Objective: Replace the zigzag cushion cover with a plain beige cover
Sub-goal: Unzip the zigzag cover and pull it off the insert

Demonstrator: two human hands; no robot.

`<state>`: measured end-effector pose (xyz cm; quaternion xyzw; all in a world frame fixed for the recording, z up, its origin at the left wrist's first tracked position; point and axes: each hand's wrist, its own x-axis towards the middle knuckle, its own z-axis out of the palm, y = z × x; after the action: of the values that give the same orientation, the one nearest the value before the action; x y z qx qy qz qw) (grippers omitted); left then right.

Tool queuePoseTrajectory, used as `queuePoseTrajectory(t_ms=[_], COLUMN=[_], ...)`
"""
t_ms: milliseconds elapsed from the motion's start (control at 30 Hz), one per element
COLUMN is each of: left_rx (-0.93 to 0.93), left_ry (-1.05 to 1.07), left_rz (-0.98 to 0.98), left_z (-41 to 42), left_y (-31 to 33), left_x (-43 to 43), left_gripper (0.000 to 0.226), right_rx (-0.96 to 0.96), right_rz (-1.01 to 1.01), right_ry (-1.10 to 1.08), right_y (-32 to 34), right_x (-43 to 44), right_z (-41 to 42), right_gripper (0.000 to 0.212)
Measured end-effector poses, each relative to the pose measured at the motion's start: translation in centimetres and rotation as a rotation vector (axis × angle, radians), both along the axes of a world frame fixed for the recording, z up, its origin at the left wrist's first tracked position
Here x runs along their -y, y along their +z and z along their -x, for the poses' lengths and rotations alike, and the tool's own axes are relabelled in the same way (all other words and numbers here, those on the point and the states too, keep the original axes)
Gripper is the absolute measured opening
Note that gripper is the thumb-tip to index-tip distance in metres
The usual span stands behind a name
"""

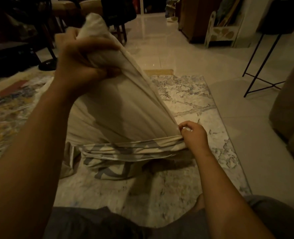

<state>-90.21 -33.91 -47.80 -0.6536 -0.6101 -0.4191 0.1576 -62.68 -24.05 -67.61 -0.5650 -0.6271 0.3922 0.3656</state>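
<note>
The soft, light cream fabric cushion (111,107) stands on the pale marbled rug (185,94), its top corner clenched in the left hand (84,61). At its base the right hand (193,135) pinches the bunched grey-and-cream zigzag cover (125,149), seemingly limp and stretchy.

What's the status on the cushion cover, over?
Left hand grips cushion near its top. Right hand pinches zigzag cover, bunched at cushion's base. Nothing in the way.

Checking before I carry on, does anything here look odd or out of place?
Only the zigzag cover: it is bunched into a band round the lower end of the cushion, pinched by the right hand. The left hand grips the top.
</note>
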Motion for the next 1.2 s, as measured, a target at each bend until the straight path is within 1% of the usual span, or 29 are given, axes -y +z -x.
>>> queuePoseTrajectory(t_ms=[67, 133, 233, 300, 367, 467, 500, 567, 600, 633, 700, 733, 800, 867, 933, 1000, 1033, 1133, 1200], left_rx=[0.079, 0.136, 0.177, 0.168, 0.093, -0.026, -0.066, -0.094, -0.099, -0.104, -0.134, -0.156, -0.162, -0.130, -0.076, 0.047, 0.121, 0.252, 0.412], left_ry=[0.023, 0.054, 0.115, 0.160, 0.192, 0.206, 0.205, 0.157, 0.123, 0.097, 0.079, 0.075, 0.069, 0.063, 0.068, 0.148, 0.210, 0.362, 0.362], left_rz=[-0.038, -0.057, -0.011, 0.060, 0.148, 0.361, 0.469, 0.716, 0.825, 0.915, 1.005, 0.997, 0.922, 0.861, 0.815, 0.766, 0.756, 0.802, 0.764], left_z=[1.4, 2.5, 3.0, 2.7, 2.2, 1.4, 1.2, 0.4, -0.1, -0.5, -1.3, -1.7, -2.4, -2.3, -1.6, 0.0, 1.1, 4.6, 5.7], left_y=[0.2, 0.2, -0.1, -0.6, -1.4, -4.6, -6.5, -11.0, -13.5, -16.1, -20.8, -22.6, -24.9, -25.5, -25.1, -25.0, -24.9, -25.0, -24.8], left_x=[-0.5, -1.4, -3.1, -4.4, -5.8, -8.3, -9.0, -9.6, -9.3, -8.7, -6.8, -5.8, -4.4, -3.8, -3.2, -2.4, -2.1, -1.0, 0.1], left_gripper=[0.047, 0.047, 0.050, 0.051, 0.058, 0.067, 0.069, 0.075, 0.078, 0.077, 0.064, 0.057, 0.053, 0.052, 0.056, 0.059, 0.060, 0.073, 0.079], right_rx=[0.027, -0.007, -0.093, -0.117, -0.100, -0.028, -0.019, 0.001, 0.030, 0.054, 0.079, 0.085, 0.091, 0.062, -0.003, -0.036, -0.019, 0.054, 0.045], right_rz=[0.082, 0.126, 0.053, 0.040, 0.088, 0.152, 0.176, 0.231, 0.259, 0.288, 0.350, 0.379, 0.427, 0.455, 0.477, 0.479, 0.445, 0.308, 0.252], right_ry=[0.015, 0.065, 0.177, 0.237, 0.257, 0.229, 0.208, 0.167, 0.157, 0.150, 0.128, 0.111, 0.074, 0.042, 0.002, -0.017, -0.014, -0.008, -0.060], right_y=[-0.6, -0.9, 0.1, 0.6, 0.5, -0.4, -0.7, -1.1, -1.3, -1.7, -2.7, -3.0, -3.5, -3.5, -3.3, -3.4, -3.6, -3.8, -3.8], right_x=[0.1, 0.1, 0.1, 0.3, 0.5, 0.4, 0.3, 0.1, 0.1, -0.1, -0.2, -0.1, -0.1, -0.3, -0.5, -0.7, -0.7, -0.7, -1.0], right_z=[-0.3, -0.4, 0.2, 0.5, 0.7, 0.7, 0.7, 0.9, 1.0, 1.1, 1.0, 1.0, 1.0, 1.1, 1.4, 1.6, 1.7, 1.9, 2.0], right_gripper=[0.033, 0.033, 0.040, 0.040, 0.035, 0.019, 0.013, 0.011, 0.013, 0.022, 0.044, 0.050, 0.055, 0.052, 0.049, 0.055, 0.054, 0.038, 0.036])
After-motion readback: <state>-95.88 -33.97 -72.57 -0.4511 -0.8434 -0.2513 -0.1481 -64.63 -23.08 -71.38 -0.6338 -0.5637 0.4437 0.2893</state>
